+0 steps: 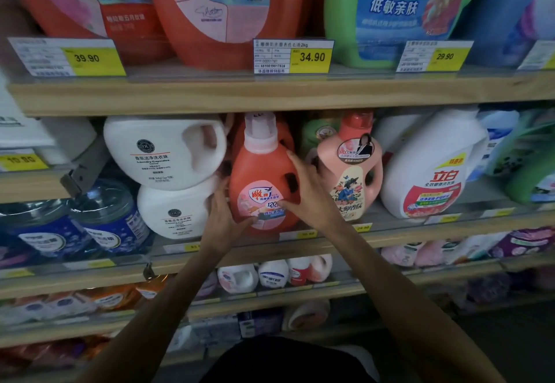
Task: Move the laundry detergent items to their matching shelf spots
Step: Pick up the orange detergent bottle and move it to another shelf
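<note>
An orange-red detergent bottle (260, 172) with a pale pink cap stands upright on the middle shelf (390, 234), between two stacked white capsule tubs (163, 151) and a peach bottle (350, 169). My left hand (223, 217) grips its lower left side, thumb across the label. My right hand (309, 190) holds its right side by the handle, fingers spread over the front. Behind it another orange bottle is partly hidden.
A large white bottle (429, 169) with a red label stands further right. Dark blue jars (99, 220) sit at the left. The upper shelf (270, 94) carries big orange and green jugs with price tags. Lower shelves hold small bottles and pouches.
</note>
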Available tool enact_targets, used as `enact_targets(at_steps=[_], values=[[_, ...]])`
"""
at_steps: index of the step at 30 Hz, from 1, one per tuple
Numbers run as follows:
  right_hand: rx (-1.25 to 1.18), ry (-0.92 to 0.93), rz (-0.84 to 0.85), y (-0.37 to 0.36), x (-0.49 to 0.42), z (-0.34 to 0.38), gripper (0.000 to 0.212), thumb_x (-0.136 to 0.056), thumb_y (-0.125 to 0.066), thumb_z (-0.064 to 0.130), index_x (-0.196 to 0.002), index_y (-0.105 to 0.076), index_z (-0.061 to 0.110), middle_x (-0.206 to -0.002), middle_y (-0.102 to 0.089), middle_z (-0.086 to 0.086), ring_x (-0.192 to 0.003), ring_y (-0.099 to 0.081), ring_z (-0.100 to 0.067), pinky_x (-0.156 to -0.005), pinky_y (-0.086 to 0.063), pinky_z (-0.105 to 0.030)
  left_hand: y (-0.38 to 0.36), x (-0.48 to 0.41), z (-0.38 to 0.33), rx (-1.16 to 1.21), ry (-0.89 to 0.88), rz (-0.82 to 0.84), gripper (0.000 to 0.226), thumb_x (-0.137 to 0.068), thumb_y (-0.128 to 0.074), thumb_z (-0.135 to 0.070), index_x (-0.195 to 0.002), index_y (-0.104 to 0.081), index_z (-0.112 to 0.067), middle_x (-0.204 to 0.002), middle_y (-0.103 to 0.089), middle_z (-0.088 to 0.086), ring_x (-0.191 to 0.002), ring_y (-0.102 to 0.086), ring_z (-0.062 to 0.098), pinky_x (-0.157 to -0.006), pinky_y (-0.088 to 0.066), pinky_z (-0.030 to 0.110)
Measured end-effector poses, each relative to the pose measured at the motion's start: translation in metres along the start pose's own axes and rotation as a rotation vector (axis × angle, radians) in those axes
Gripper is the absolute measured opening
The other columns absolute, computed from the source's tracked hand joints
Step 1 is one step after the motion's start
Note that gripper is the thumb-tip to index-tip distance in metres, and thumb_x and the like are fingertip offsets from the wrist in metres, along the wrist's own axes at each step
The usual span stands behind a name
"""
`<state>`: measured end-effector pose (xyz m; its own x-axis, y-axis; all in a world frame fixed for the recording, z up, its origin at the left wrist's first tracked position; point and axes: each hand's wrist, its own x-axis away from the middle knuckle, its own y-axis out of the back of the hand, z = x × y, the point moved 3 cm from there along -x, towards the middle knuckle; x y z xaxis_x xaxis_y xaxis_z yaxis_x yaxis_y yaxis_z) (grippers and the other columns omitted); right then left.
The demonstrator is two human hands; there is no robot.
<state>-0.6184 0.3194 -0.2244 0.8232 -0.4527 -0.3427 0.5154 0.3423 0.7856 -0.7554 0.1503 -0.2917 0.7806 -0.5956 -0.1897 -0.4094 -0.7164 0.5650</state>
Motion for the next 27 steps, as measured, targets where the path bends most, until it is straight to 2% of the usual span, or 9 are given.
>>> enact_targets(at_steps=[4,8,12,14,16,18,20,23,27], values=[[0.026,-0.003,0.029,0.001,0.003,0.004,0.117,-0.076,-0.083,0.029,-0.154,0.003,0.042,-0.157,-0.022,-0.011,-0.141,-0.033,-0.036,-0.106,-0.042,-0.055,0.008,0.005,-0.011,-0.060,0.013,0.025,0.109,-0.067,-0.083,-0.050,-0.150,-0.015,-0.032,-0.152,-0.038,0.010,-0.140,-0.037,0.032,-0.104,-0.048,0.057],[0.084,-0.014,0.055,0.005,0.007,0.010,0.115,-0.080,-0.078,0.029,-0.154,0.009,0.042,-0.158,-0.019,-0.011,-0.139,-0.035,-0.039,-0.099,-0.047,-0.057,0.015,0.009,-0.024,-0.115,0.039,0.058,0.108,-0.073,-0.086,-0.037,-0.153,-0.018,-0.016,-0.151,-0.038,0.013,-0.140,-0.034,0.034,-0.099,-0.050,0.058],[0.119,-0.028,0.105,0.013,0.010,0.015,0.111,-0.082,-0.075,0.033,-0.155,0.009,0.038,-0.159,-0.019,-0.010,-0.139,-0.035,-0.040,-0.100,-0.046,-0.059,0.021,0.013,-0.030,-0.189,0.088,0.110,0.101,-0.077,-0.083,-0.037,-0.152,-0.021,-0.014,-0.150,-0.037,0.014,-0.140,-0.033,0.034,-0.097,-0.050,0.058],[0.113,-0.036,0.142,0.018,0.011,0.014,0.107,-0.084,-0.073,0.034,-0.155,0.008,0.037,-0.158,-0.022,-0.010,-0.138,-0.038,-0.037,-0.101,-0.046,-0.057,0.025,0.015,-0.034,-0.257,0.068,0.135,0.088,-0.087,-0.072,-0.042,-0.153,-0.022,-0.012,-0.149,-0.036,0.014,-0.138,-0.034,0.034,-0.096,-0.050,0.058],[0.117,-0.045,0.184,0.023,0.012,0.010,0.106,-0.083,-0.072,0.034,-0.155,0.006,0.037,-0.156,-0.027,-0.010,-0.136,-0.041,-0.036,-0.100,-0.047,-0.055,0.028,0.017,-0.036,-0.349,0.040,0.173,0.077,-0.096,-0.055,-0.048,-0.155,-0.024,-0.010,-0.152,-0.031,0.015,-0.134,-0.039,0.035,-0.099,-0.050,0.051],[0.141,-0.055,0.226,0.030,0.013,0.007,0.103,-0.082,-0.072,0.033,-0.154,0.001,0.036,-0.157,-0.026,-0.011,-0.138,-0.038,-0.036,-0.100,-0.047,-0.055,0.033,0.020,-0.041,-0.406,0.086,0.199,0.072,-0.096,-0.060,-0.032,-0.155,-0.024,-0.012,-0.154,-0.031,0.015,-0.132,-0.046,0.037,-0.102,-0.048,0.046],[0.176,-0.064,0.283,0.037,0.015,0.002,0.097,-0.082,-0.071,0.035,-0.154,-0.006,0.032,-0.159,-0.022,-0.013,-0.140,-0.035,-0.038,-0.102,-0.045,-0.055,0.036,0.021,-0.044,-0.419,0.095,0.199,0.066,-0.093,-0.063,-0.024,-0.149,-0.029,-0.013,-0.152,-0.036,0.017,-0.130,-0.051,0.040,-0.100,-0.050,0.051],[0.223,-0.114,0.387,0.047,0.029,-0.001,0.093,-0.083,-0.072,0.039,-0.154,-0.013,0.028,-0.147,-0.037,-0.022,-0.132,-0.041,-0.041,-0.101,-0.044,-0.053,0.039,0.025,-0.053,-0.467,0.057,0.193,0.052,-0.093,-0.061,-0.030,-0.136,-0.039,-0.010,-0.142,-0.050,0.020,-0.127,-0.053,0.043,-0.092,-0.052,0.061],[0.310,-0.194,0.563,0.062,0.056,-0.006,0.075,-0.083,-0.070,0.044,-0.145,-0.036,0.017,-0.143,-0.038,-0.021,-0.132,-0.037,-0.045,-0.103,-0.041,-0.053,0.039,0.035,-0.084,-0.622,0.035,0.256,0.057,-0.090,-0.061,-0.036,-0.141,-0.045,-0.016,-0.140,-0.053,0.016,-0.132,-0.049,0.038,-0.097,-0.051,0.056]])
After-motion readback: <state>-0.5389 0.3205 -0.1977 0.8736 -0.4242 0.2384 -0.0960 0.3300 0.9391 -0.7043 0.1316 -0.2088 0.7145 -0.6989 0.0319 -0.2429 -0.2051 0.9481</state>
